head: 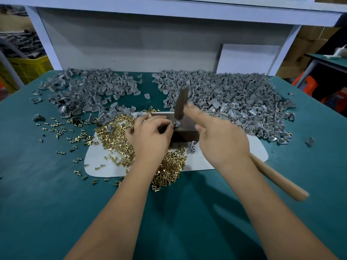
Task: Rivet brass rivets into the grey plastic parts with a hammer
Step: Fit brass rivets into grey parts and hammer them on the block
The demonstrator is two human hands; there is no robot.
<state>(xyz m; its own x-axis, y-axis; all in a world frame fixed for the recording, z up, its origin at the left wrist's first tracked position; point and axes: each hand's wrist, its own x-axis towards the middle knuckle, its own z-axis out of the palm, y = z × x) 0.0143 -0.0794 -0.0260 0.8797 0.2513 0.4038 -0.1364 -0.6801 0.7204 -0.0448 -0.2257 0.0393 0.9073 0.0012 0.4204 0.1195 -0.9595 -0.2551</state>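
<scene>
The right hand (221, 141) grips the hammer (181, 105), its wooden handle running back toward the near right, its head pointing down onto the dark block (185, 128). There the left hand (150, 136) pinches 1 grey plastic part (177, 124), brass rivets (114, 132) heaped beside it on the tabletop (47, 184).

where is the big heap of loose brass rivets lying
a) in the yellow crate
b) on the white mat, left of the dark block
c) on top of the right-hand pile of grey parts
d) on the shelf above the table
b: the brass rivets are heaped on the white mat, left of and in front of the dark block where the left hand holds a part under the hammer.
</scene>
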